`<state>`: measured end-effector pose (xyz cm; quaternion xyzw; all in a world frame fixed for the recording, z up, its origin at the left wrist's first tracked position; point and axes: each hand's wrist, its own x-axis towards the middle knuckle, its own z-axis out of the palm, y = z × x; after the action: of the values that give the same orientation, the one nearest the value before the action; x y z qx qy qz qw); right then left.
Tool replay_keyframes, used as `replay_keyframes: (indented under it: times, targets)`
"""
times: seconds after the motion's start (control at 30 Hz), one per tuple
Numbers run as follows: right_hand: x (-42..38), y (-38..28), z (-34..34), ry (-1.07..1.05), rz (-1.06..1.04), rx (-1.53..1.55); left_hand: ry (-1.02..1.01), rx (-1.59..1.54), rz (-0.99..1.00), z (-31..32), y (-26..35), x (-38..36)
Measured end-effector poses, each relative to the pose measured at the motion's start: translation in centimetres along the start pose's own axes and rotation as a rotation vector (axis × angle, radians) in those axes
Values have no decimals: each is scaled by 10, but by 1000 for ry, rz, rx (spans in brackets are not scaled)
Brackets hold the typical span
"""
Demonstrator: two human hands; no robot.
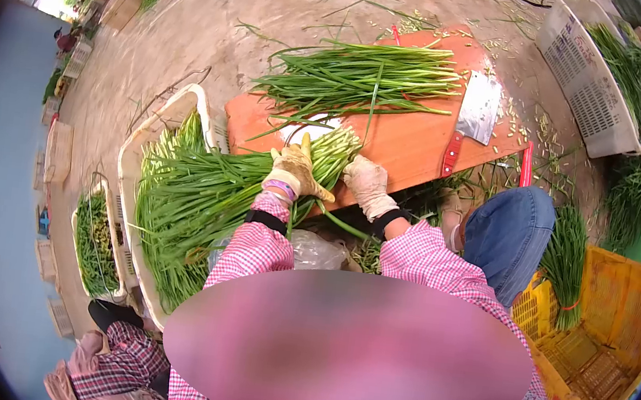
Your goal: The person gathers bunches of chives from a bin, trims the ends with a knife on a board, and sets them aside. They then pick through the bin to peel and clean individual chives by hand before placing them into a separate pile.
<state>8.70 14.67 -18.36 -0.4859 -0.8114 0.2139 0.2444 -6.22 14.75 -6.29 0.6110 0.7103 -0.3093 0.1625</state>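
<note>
My left hand, in a yellowish glove, lies over a bundle of green stalks with its fingers spread, the thumb toward the pale cut ends. Gloved in white, my right hand is closed at the right side of those ends; its fingertips press against the stalks. The bundle's leaves trail left over a white crate. Beyond the hands, an orange board carries a second green bundle and a cleaver with a red handle.
A white crate of greens stands at the upper right. At the lower right is a yellow crate beside a tied green bundle. Another person is at the lower left. Cut bits litter the floor around the board.
</note>
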Motion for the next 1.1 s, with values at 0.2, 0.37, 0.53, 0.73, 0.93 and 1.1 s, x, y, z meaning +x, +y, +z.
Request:
replay_keyframes:
  times: [0.2,0.37,0.53,0.73,0.93,1.1]
  targets:
    - [8,29,-81,-49,234,158,131,76,-56,22,3,13]
    - [-4,65,-139,140,541,-388,117,44,47,12,-2,6]
    - [13,100,-126,199,750,-232,60,150,-16,13,18,-14]
    - [-10,113,-155,378,578,473,324,98,-9,36,9,5]
    - [-49,-16,-191,234,317,774,413,39,-59,62,19,30]
    - [-64,-36,-152,-69,330,464,409,125,-112,61,41,15]
